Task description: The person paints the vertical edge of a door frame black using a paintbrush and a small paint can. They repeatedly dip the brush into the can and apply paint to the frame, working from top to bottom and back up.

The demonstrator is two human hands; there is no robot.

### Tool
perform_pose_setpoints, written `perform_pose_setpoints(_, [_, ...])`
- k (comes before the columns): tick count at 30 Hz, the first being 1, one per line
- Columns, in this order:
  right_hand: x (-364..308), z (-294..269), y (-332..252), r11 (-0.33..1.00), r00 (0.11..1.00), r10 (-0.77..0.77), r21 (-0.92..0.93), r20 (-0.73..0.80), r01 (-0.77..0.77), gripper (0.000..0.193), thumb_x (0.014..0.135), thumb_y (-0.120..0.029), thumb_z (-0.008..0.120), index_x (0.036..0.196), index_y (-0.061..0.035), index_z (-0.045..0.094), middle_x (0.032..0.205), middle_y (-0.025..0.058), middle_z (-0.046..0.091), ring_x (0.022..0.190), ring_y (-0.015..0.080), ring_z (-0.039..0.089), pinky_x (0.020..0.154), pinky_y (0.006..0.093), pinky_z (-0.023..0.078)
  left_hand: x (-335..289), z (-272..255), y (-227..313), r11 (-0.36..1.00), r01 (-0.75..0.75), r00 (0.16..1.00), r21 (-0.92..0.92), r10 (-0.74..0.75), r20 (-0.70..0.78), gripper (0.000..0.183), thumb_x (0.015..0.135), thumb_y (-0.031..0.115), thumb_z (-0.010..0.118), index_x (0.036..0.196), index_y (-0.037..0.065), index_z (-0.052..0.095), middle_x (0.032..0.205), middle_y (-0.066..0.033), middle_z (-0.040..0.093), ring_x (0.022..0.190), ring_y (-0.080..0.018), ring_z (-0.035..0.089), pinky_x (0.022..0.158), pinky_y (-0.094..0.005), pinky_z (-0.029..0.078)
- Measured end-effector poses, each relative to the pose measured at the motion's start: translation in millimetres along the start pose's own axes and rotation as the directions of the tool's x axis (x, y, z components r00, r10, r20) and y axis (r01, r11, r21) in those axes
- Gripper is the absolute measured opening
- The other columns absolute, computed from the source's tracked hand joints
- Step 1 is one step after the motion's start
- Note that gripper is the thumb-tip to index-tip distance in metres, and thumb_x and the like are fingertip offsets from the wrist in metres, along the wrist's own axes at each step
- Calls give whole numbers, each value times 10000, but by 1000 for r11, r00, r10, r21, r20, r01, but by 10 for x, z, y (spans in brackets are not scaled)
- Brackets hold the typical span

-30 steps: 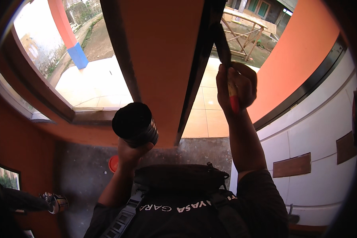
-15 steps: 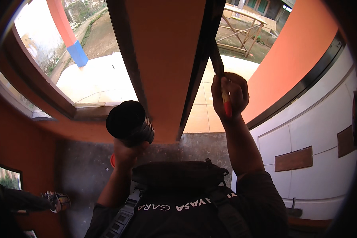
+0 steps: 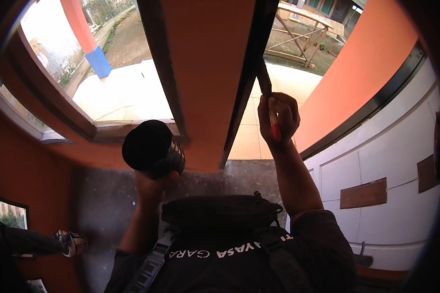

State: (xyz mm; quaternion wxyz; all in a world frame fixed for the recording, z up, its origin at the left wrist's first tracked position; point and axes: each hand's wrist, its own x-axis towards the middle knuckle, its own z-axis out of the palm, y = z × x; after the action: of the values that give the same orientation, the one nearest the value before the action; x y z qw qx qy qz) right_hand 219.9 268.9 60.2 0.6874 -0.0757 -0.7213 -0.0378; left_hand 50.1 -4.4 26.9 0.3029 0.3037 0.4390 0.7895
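My left hand [image 3: 154,184] is wrapped round the lower part of a dark paint can [image 3: 149,149], tilted so that its black round top faces up. In my right hand [image 3: 280,116] is a paintbrush [image 3: 275,128] with a pale, red-tipped handle, held upright in closed fingers. The brush's dark head touches or lies right against the black door frame [image 3: 247,73]; I cannot tell exactly where the bristles end. Left of that frame runs an orange wall strip [image 3: 205,83].
A dark-framed window [image 3: 98,132] opens on the left. To the right stands a white door [image 3: 371,171] with brown panels. Another person's arm [image 3: 29,241] reaches in at lower left beside a can [image 3: 75,243]. A wooden trestle [image 3: 305,29] stands outside.
My right hand and the brush have moved slightly down and left along the frame. The can in my left hand has shifted a little to the left and up.
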Motion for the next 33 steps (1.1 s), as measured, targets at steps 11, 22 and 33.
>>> perform_pose_setpoints(11, [-690,-190,-169,955,881,279,-19,382,-295,209,786,77,733,800,-38,560,776,147,617,685,326,642,600,378,523,-99,-111,-36,997,14,1000,70,-13,-24,738,640,92,945,1277,-4,585,1100,-55,659,998,-176,641,856,-317,536])
perform_pose_setpoints(22, [716,65,110,999,999,-39,-31,6,39,174,809,24,759,861,-38,605,850,133,654,716,308,658,626,381,537,-157,-113,-77,997,14,1000,71,-13,-7,714,646,17,910,1283,-5,589,1141,-73,670,1033,-197,658,920,-347,531])
perform_pose_setpoints(33, [-658,-167,-75,962,874,257,-25,412,-271,183,802,63,733,817,-24,573,803,154,621,705,336,639,606,389,520,-149,-120,-22,998,10,1000,66,-9,-27,717,648,13,901,1289,-12,581,1136,-78,667,1017,-201,662,894,-345,542])
